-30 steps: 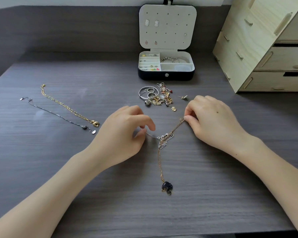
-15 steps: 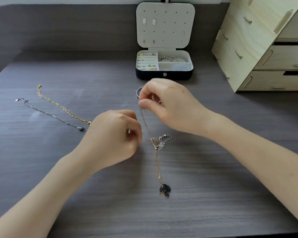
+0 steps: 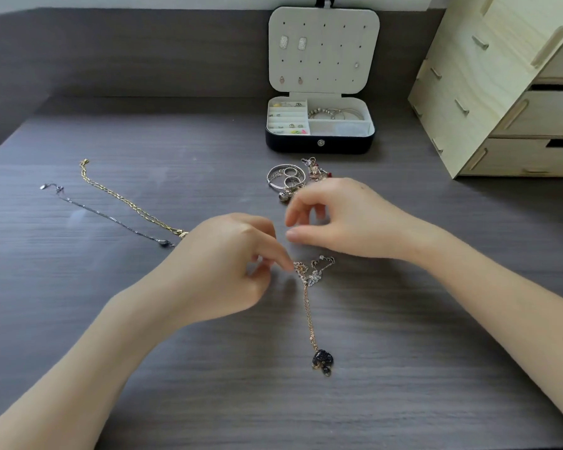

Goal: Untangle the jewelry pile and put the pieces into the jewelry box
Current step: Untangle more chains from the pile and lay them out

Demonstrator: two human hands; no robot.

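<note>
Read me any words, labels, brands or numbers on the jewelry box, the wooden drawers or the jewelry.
None can be read. The jewelry box shows only a plain snap button, the wooden drawer unit is unmarked, and any stamps in the jewelry pile are too small to tell.

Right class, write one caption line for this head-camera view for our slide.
Untangling jewelry: left hand at a knot of fine chains, right hand hovering just beyond it, open jewelry box behind.
</note>
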